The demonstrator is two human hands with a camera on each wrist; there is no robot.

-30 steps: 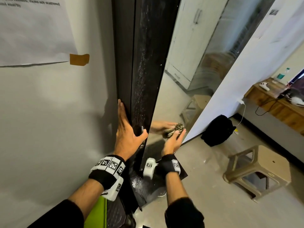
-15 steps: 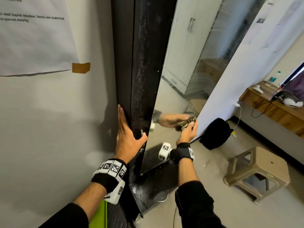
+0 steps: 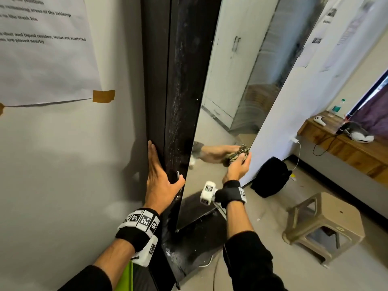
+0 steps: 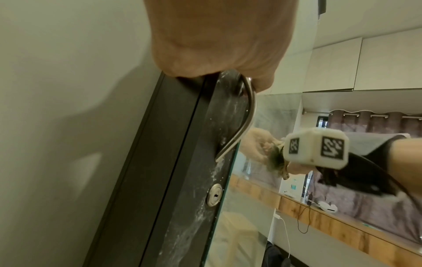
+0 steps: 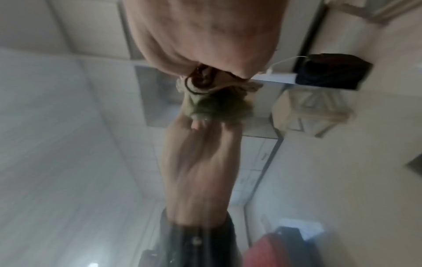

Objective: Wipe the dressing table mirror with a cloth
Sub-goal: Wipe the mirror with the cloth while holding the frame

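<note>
Glass: the mirror [image 3: 235, 97] stands tall in a dark frame [image 3: 180, 80] against the wall; the cloth [image 3: 238, 154] is pressed on it near its right edge.
Change: the right hand [image 3: 238, 166] and cloth now sit higher on the glass and further right than a second ago; the left hand [image 3: 161, 181] has kept its place on the frame.
Right hand: fingers curled round the bunched cloth, holding it to the glass.
Left hand: fingers straight along the frame's side, thumb hooked over the front edge by the handle [image 4: 239, 122].
Left wrist view only: curved metal handle, a keyhole [image 4: 214, 196] below it, white streaks on the frame.
Right wrist view only: blurred; cloth [image 5: 214, 95] meeting its reflection.
Head view only: stool [image 3: 323, 227], black bag [image 3: 270, 177], wooden shelf [image 3: 346, 143].
Count: two hands, one cloth, one mirror, one handle, one keyhole, one stool, one bag.
</note>
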